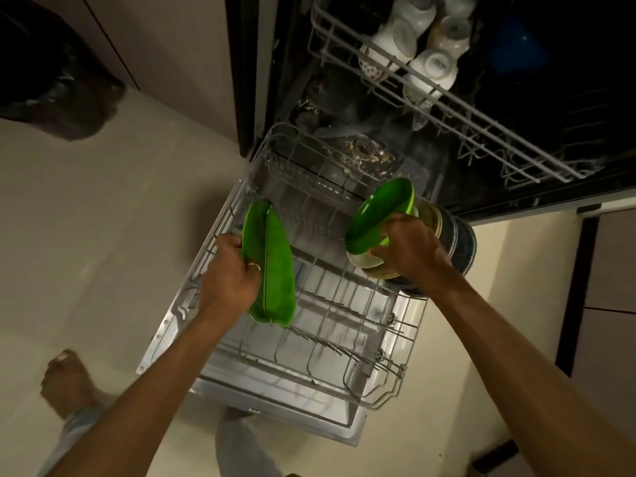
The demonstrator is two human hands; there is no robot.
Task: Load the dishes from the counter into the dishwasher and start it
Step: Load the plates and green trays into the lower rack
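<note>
The dishwasher door is down and its lower rack [364, 342] is pulled out in front of me. My left hand [227, 270] grips two green leaf-shaped plates [272, 266], held on edge over the rack's left side. Over the rack's right rear, my right hand [409, 249] holds a green bowl [378, 208] tilted on its side. That bowl leans against a row of bowls and dark plates [457, 242] standing along the right edge. The upper rack [447, 98] is pulled partway out and carries several white cups and bottles [413, 46].
A black bin bag [51, 70] sits on the floor at the upper left. My bare foot [65, 380] stands on the pale floor left of the open door [172, 325]. Cabinet fronts [609, 287] run along the right.
</note>
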